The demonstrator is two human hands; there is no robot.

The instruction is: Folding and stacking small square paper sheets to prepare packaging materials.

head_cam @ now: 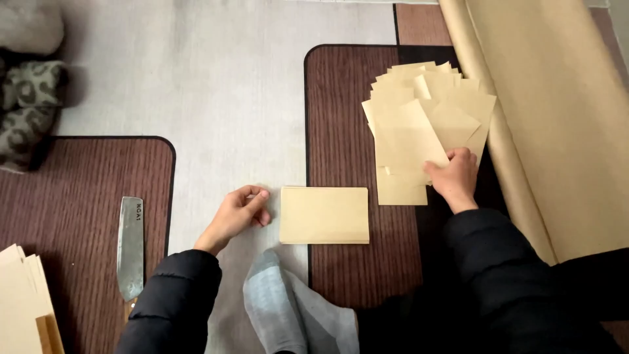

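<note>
Sorting tan paper sheets on the carpet.

Your right hand (pixel 453 176) reaches out, fingers pinching a sheet at the edge of the fanned pile (pixel 422 124), spread so single sheets lift easily. Your left hand (pixel 237 213) rests loosely curled, holding nothing, just beside the squared stack (pixel 324 215). A knife (pixel 130 248) lies well apart.

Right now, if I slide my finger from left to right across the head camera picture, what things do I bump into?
Stack of tan sheets → knife → left hand → folded tan paper → fanned pile of tan sheets → right hand → big paper roll.
</note>
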